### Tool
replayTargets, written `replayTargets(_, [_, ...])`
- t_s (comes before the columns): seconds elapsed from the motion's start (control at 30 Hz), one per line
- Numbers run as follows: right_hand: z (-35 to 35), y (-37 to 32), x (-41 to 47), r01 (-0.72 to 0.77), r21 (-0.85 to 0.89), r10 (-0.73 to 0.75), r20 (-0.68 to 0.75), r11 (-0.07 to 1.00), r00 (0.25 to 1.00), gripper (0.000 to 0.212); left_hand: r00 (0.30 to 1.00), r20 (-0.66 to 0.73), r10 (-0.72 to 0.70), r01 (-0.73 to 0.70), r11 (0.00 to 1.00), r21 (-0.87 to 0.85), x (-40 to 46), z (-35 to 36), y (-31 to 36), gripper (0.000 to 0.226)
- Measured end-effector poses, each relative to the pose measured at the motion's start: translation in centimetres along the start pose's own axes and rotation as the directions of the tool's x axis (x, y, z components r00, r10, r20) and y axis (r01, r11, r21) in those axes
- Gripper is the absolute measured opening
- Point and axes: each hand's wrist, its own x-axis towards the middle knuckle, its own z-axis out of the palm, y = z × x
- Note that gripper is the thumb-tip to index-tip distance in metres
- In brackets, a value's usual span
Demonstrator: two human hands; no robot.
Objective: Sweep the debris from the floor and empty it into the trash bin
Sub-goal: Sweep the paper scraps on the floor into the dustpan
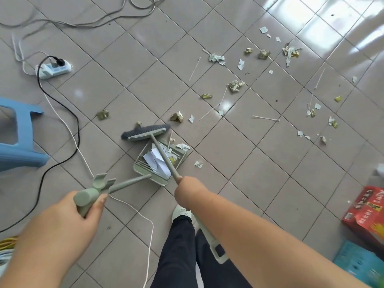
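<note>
My left hand (62,215) grips the top of the sage-green dustpan handle (126,182). The dustpan (145,169) rests on the tiled floor in the centre and holds white paper scraps, sticks and a gold wrapper. My right hand (191,192) is closed around the broom shaft (164,156). The broom head (145,132), with dark bristles, lies just beyond the pan's mouth. Debris (235,86) is scattered over the tiles to the upper right: gold wrappers, paper bits and thin white sticks. No trash bin is in view.
A blue plastic stool (18,140) stands at the left. A power strip (55,68) with black and white cables (76,129) lies at the upper left, with cords trailing near the dustpan handle. A red box (367,213) and a blue crate (359,262) sit at the right edge.
</note>
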Motion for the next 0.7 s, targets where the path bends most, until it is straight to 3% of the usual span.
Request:
replayTargets(0.23, [-1.9, 2.6, -0.1, -0.079, 0.021, 0.080, -0.061, 0.997, 0.995, 0.056, 0.998, 0.046, 0.033, -0.031, 0.999, -0.029, 0.8, -0.2, 3.0, 0.036])
replayTargets(0.5, [-7.1, 4.5, -4.0, -0.043, 0.288, 0.082, -0.125, 0.957, 0.989, 0.046, 0.997, 0.074, 0.029, -0.027, 0.999, -0.021, 0.7, -0.7, 4.0, 0.038])
replayTargets(0.7, [-10.4, 1.5, -2.0, 0.025, 0.351, 0.062, -0.235, 0.936, 0.970, 0.032, 0.996, 0.087, 0.001, 0.001, 1.000, -0.024, 0.5, -0.9, 4.5, 0.037])
